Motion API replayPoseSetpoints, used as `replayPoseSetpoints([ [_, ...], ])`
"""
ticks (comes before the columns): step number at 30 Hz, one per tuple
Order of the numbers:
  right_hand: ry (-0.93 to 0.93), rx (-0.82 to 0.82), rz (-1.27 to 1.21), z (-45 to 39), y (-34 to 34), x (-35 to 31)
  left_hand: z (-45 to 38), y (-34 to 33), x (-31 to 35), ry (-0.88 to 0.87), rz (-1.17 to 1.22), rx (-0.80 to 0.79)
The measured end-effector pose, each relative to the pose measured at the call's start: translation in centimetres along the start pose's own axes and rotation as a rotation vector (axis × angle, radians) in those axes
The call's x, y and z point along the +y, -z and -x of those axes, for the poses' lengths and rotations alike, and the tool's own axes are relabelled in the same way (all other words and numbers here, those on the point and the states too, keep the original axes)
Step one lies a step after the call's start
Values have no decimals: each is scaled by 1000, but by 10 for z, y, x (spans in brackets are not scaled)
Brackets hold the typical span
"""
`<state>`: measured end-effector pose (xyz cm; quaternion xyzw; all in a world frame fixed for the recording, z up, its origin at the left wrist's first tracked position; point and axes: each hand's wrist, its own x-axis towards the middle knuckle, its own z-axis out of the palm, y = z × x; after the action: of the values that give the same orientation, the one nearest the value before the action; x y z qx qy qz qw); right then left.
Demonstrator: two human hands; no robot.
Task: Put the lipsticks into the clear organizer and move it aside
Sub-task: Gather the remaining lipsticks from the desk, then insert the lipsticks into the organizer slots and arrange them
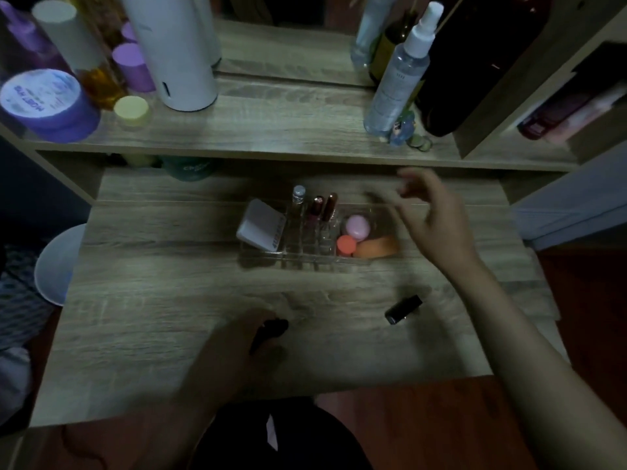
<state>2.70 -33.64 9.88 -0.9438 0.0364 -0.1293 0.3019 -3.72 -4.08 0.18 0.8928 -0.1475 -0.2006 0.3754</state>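
Note:
The clear organizer (315, 261) sits mid-table. Upright in its slots are a clear-capped tube (298, 198) and two dark red lipsticks (324, 208). A white compact (259, 228) leans in its left part; pink, coral and orange sponges (359, 237) fill its right part. A black lipstick (403, 309) lies loose on the wooden table (152, 300), right of centre. My left hand (237, 354) rests near the front edge, fingers curled around a dark lipstick (274, 329). My right hand (431, 218) hovers blurred over the organizer's right end, fingers apart and holding nothing.
A raised shelf (271, 130) behind carries a lilac jar (47, 105), a tall white bottle (173, 52), a clear spray bottle (397, 83) and a dark bottle (475, 62). A white stool (57, 262) stands at the left.

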Motion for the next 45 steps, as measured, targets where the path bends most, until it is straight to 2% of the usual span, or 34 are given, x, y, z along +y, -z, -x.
replayPoseSetpoints([
  [4,-49,25,-8,51,25,33,-14,13,-1,13,133,57],
  [8,-175,-238,151,103,0,59,-30,24,14,-53,226,166],
  [11,-126,-379,239,131,-16,67,-46,28,22,-124,162,260],
  [15,-177,-325,284,138,-27,71,-66,34,31,-183,57,381],
  [18,-182,-269,300,135,-26,71,-78,41,40,-220,75,463],
  [21,-166,-286,219,131,-20,63,-90,45,46,-240,103,525],
  [27,-139,-155,-48,103,-11,19,-111,35,51,-207,173,486],
  [35,-51,-42,-20,28,-35,-36,-122,17,46,-219,171,463],
  [38,-40,-71,44,12,-50,-44,-126,14,42,-224,152,466],
  [45,42,-268,239,-1,-76,-41,-130,6,36,-198,120,437],
])
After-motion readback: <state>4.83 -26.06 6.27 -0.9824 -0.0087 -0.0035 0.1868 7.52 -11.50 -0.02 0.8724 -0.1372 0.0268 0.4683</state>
